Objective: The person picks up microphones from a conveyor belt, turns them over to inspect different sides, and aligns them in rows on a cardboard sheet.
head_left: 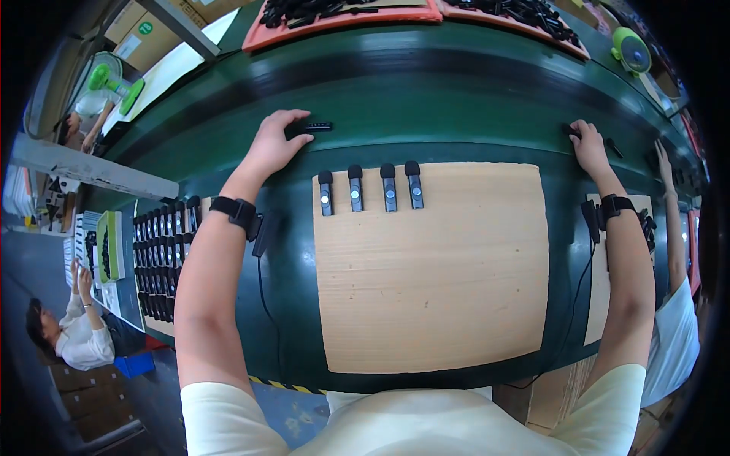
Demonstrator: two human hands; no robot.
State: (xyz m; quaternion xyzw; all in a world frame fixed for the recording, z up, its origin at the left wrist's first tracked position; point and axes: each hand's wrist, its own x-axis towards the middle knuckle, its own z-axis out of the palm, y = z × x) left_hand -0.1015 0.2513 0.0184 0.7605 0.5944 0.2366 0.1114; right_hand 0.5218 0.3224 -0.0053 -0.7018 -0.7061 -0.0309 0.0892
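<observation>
My left hand is over the dark green belt with thumb and index finger apart. A small black bar-shaped piece lies at those fingertips, seemingly not gripped. Far to the right, my right hand has its fingers closed on a small dark piece, mostly hidden by the fingers. Just right of that hand lies another slim black piece. Between my arms, a cardboard sheet carries several small clip-on microphones with black foam tops, standing out in a row along its far left edge.
Red trays of black parts stand beyond the belt. At left, many similar microphones fill another board. Co-workers sit at left and right. A metal post, green fans and wrist-strap cables are nearby.
</observation>
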